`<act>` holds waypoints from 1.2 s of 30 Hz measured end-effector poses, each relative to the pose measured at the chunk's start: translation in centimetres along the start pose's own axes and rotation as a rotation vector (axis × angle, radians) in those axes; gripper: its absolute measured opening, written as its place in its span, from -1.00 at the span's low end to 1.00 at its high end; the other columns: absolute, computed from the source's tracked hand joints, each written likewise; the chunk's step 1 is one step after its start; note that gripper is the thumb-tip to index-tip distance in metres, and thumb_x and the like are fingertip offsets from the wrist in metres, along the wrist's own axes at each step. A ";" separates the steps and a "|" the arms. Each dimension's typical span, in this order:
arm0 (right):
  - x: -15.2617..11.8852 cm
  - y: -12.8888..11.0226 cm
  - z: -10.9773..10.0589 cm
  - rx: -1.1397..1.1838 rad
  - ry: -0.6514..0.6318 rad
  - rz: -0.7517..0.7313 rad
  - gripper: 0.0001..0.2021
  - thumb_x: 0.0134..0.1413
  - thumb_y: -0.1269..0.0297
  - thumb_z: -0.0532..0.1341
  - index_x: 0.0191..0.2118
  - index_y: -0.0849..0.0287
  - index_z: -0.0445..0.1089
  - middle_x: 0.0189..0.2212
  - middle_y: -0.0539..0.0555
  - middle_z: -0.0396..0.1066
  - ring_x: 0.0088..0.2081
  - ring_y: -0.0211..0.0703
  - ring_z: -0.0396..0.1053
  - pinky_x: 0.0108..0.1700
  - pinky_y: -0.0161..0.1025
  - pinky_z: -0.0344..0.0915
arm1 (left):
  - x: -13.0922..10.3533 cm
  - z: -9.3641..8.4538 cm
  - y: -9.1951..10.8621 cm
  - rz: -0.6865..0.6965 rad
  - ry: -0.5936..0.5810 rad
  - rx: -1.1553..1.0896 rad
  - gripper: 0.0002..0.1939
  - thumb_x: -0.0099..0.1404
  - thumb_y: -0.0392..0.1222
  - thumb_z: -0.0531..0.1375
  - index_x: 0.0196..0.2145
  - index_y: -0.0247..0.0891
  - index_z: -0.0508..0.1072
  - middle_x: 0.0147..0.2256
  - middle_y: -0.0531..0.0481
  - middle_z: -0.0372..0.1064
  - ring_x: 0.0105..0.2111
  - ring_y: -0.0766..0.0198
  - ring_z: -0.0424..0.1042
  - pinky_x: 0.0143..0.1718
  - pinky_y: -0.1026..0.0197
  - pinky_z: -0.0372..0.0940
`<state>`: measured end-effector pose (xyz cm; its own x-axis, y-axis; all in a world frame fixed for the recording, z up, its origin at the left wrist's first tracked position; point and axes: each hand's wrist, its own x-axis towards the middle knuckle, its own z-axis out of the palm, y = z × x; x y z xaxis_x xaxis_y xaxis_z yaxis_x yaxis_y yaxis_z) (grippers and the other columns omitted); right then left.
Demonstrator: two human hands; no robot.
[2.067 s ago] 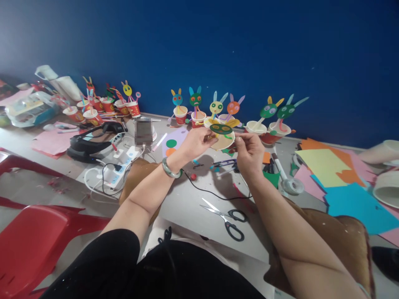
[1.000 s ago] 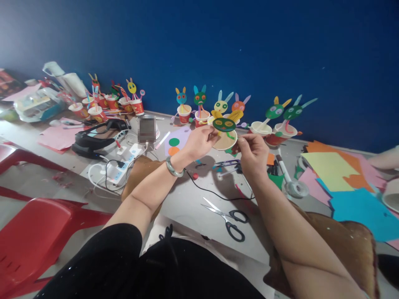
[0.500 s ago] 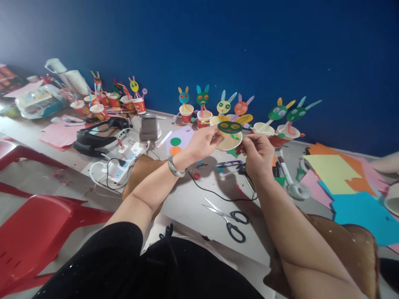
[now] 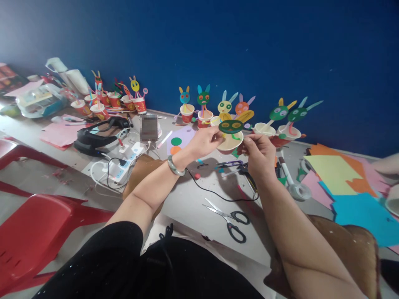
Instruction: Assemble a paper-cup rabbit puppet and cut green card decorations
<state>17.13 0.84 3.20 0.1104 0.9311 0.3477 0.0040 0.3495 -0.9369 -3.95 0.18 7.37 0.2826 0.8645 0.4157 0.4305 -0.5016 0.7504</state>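
Observation:
Between my two hands is a paper cup (image 4: 230, 144) with a green oval face (image 4: 230, 126) above its rim and yellow ears (image 4: 245, 119) on top. My left hand (image 4: 205, 142) is closed in a pinch at the cup's left side, beside the face. On the other side my right hand (image 4: 260, 153) has thumb and forefinger pressed together near the rim; what they pinch is too small to make out. Below them on the table lie open black-handled scissors (image 4: 227, 216), a small red ball (image 4: 197, 176) and a purple-handled tool (image 4: 232, 164).
Several cups with rabbit faces (image 4: 204, 97) line the blue wall. A power strip (image 4: 128, 164) and a black headset (image 4: 96, 137) stand at left. Coloured paper (image 4: 364, 216) and a tape roll (image 4: 299, 191) lie at right. A black cable (image 4: 218, 198) crosses the table. Another person's arm (image 4: 388, 164) shows far right.
Both hands stay nearly in place. The cup has tilted a little, showing more of its outside below the rim, and the whole view has shifted slightly.

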 end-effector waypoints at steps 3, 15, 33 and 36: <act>0.1 0.0 -0.1 0.016 0.041 0.018 -0.47 -0.07 -0.25 0.56 -0.31 0.07 0.43 -0.53 -0.10 0.41 -0.51 -0.25 0.46 -0.47 -0.30 0.39 | 0.0 0.0 0.0 -0.029 -0.022 -0.136 -0.75 0.38 -0.28 0.30 -0.41 -0.21 0.31 -0.44 0.10 0.39 -0.42 0.38 0.36 -0.35 0.25 0.21; 0.1 -0.2 -0.2 -0.013 0.026 -0.030 -0.59 0.04 -0.15 0.49 -0.31 0.05 0.42 -0.52 -0.08 0.36 -0.52 -0.25 0.38 -0.47 -0.28 0.37 | 0.1 0.3 -0.5 -0.142 -0.072 -0.363 -0.82 0.39 -0.33 0.23 -0.39 -0.24 0.36 -0.51 0.14 0.36 -0.52 0.44 0.44 -0.43 0.33 0.32; -0.3 -0.5 0.5 0.026 -0.007 0.019 -0.64 0.05 -0.04 0.49 -0.31 0.04 0.39 -0.54 -0.11 0.36 -0.57 -0.28 0.33 -0.51 -0.27 0.38 | 0.2 0.4 -0.7 -0.109 -0.019 -0.095 -0.80 0.39 -0.35 0.22 -0.41 -0.23 0.36 -0.46 0.10 0.37 -0.42 0.37 0.31 -0.31 0.23 0.22; -0.3 -0.4 0.5 0.020 -0.006 0.018 -0.65 0.05 -0.03 0.49 -0.31 0.04 0.39 -0.54 -0.11 0.36 -0.57 -0.27 0.34 -0.52 -0.27 0.38 | 0.3 0.3 -0.5 -0.116 -0.013 -0.059 -0.79 0.36 -0.36 0.23 -0.43 -0.23 0.36 -0.46 0.11 0.38 -0.43 0.38 0.27 -0.32 0.23 0.19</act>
<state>16.58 0.53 3.47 0.1045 0.9378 0.3310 -0.0182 0.3345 -0.9422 -3.81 0.64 6.94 0.2449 0.9160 0.3176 0.4099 -0.3947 0.8223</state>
